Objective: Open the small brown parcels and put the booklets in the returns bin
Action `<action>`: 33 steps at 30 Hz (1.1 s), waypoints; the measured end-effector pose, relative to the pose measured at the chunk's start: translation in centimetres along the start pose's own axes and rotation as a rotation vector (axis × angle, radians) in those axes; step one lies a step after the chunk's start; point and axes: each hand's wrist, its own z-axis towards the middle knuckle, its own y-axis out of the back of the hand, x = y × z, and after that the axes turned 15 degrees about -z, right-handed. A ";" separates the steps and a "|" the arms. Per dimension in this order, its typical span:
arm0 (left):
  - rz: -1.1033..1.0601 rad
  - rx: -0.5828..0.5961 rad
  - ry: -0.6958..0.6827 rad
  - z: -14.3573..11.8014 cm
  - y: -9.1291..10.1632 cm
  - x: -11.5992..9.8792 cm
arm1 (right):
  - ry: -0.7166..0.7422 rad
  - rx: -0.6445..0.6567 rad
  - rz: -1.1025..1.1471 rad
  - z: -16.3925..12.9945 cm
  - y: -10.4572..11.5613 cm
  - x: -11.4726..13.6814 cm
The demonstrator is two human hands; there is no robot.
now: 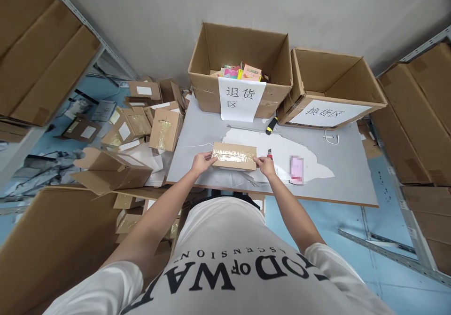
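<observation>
Box in hand: a small flat brown cardboard box [234, 155] lies on the grey table [352, 174], at its near edge and just in front of me.
Left hand: my left hand [201, 162] holds the box's left end, fingers curled onto the corner, thumb on top.
Right hand: my right hand [265, 165] pinches the right end of the box; the fingers are closed on it, though I cannot tell whether anything else sits under them.
Seal: clear shiny tape runs along the top of the box, and from here it looks whole, so I judge the opening has not begun.
Tool: a yellow-and-black handled cutter [271, 125] lies further back on the table, right of centre, untouched and well apart from my hands.
Done so far, as I judge: the far brown carton with the white paper sign [239, 70] already holds some colourful small packs, and opened empty boxes are piled on the left [116, 164].
Not filled: the second open carton at far right [331, 87] shows nothing inside from this angle.
Left to do: this box is shut, and more taped small boxes [165, 129] wait at the left edge of the table.
</observation>
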 end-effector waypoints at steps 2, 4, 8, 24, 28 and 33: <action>0.019 0.013 -0.024 -0.2 -0.1 -0.2 | -0.007 0.000 0.026 -0.2 -0.1 0.1; 0.065 0.015 -0.042 -0.4 -0.1 -0.5 | -0.010 -0.002 0.025 -0.3 -0.2 0.1; 0.224 -0.009 -0.053 -1.0 -0.1 -1.2 | 0.022 0.028 0.010 -0.2 0.1 0.0; 0.746 0.170 -0.495 -6.0 -2.9 -2.2 | -0.256 -0.059 -0.594 0.6 0.7 -6.1; 0.887 0.314 -0.518 -7.3 -3.8 -1.7 | -0.315 -0.039 -0.647 1.0 -0.2 -6.3; 0.920 0.332 -0.489 -7.3 -3.8 -0.9 | -0.338 -0.019 -0.665 1.6 -0.7 -6.5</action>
